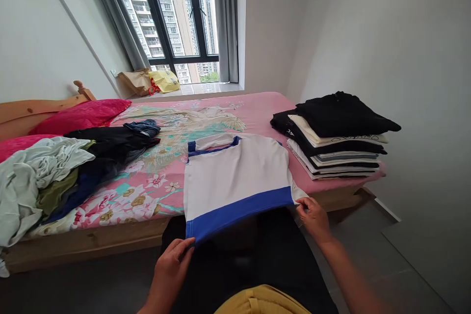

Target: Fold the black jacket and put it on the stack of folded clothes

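A white shirt with a blue hem band and blue collar [235,176] lies partly folded on the bed, its hem hanging over the near edge. My left hand [171,267] pinches the hem's left corner. My right hand [312,216] pinches the right corner. Both hands are closed on the fabric.
A stack of folded black, white and grey clothes [334,137] sits on the bed's right end. A heap of unfolded clothes [55,171] covers the left side near pink pillows [81,115]. The bed's floral pink sheet [154,186] shows between them. Bags [150,81] rest on the window ledge.
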Demonstrator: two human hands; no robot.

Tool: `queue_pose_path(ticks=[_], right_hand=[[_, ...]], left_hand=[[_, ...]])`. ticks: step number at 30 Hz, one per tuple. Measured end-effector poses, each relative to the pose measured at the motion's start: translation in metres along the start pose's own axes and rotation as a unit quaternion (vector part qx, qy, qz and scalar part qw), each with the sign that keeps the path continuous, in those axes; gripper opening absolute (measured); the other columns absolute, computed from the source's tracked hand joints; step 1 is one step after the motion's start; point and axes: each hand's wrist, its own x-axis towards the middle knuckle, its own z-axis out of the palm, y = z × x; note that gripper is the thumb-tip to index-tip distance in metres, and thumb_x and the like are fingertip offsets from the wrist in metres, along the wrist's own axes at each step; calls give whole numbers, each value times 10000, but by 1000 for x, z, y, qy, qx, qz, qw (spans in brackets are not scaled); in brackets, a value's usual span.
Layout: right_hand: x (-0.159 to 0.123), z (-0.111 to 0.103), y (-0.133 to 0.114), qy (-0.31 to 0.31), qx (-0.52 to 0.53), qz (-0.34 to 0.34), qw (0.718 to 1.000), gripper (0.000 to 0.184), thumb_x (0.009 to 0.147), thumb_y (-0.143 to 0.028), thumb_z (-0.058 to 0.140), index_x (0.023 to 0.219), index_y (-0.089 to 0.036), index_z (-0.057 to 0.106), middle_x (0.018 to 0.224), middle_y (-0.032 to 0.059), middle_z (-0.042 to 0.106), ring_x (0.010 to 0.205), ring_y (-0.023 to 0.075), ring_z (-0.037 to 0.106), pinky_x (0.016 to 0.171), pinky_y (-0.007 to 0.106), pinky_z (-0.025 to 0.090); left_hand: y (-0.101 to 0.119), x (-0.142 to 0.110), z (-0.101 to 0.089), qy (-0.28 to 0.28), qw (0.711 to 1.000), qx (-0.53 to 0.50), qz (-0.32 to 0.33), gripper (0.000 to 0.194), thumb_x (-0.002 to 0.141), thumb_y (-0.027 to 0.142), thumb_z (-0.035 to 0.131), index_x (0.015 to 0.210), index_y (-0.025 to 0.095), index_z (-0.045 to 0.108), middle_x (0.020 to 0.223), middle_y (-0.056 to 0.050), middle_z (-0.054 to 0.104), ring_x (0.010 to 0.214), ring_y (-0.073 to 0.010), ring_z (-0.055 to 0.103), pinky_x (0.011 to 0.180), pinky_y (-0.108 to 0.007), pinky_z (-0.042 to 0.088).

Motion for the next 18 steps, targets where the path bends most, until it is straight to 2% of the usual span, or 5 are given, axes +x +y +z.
queue_pose_path(ticks=[3,6,10,14,18], right_hand=[[-6,-3,-3,9,27,34,999,269,771,-371,441,866,-194,619,862,49,619,748,197,562,734,324,429],[-7,1,-11,20,95,107,990,255,762,-382,430,851,-188,568,624,-8,527,539,153,468,566,274,397],[-4,2,-25,30,171,143,974,185,750,-321,377,780,-192,507,513,-51,378,460,127,374,461,235,324],[-6,-19,-32,-31,85,10,996,178,809,-280,381,773,-200,536,642,-19,529,597,146,502,596,252,402],[-17,-55,-29,-123,7,-199,972,159,842,-262,465,948,-215,574,868,21,614,762,161,584,702,262,454]], left_hand=[[4,-12,1,-8,1000,18,11,174,840,345,544,909,260,680,862,-7,669,783,-155,658,697,-234,516],[9,-19,-1,-6,999,43,20,131,836,321,544,847,249,653,837,-9,649,771,-153,650,685,-238,516],[14,-23,-10,46,994,95,40,121,821,330,549,829,242,632,890,-33,622,810,-165,642,677,-244,519],[16,-27,-30,90,985,132,64,106,799,327,561,828,242,618,1017,-55,617,877,-174,653,683,-236,528],[12,-39,-50,21,989,119,87,38,789,225,540,788,245,573,1110,-29,648,827,-135,682,631,-178,524]])
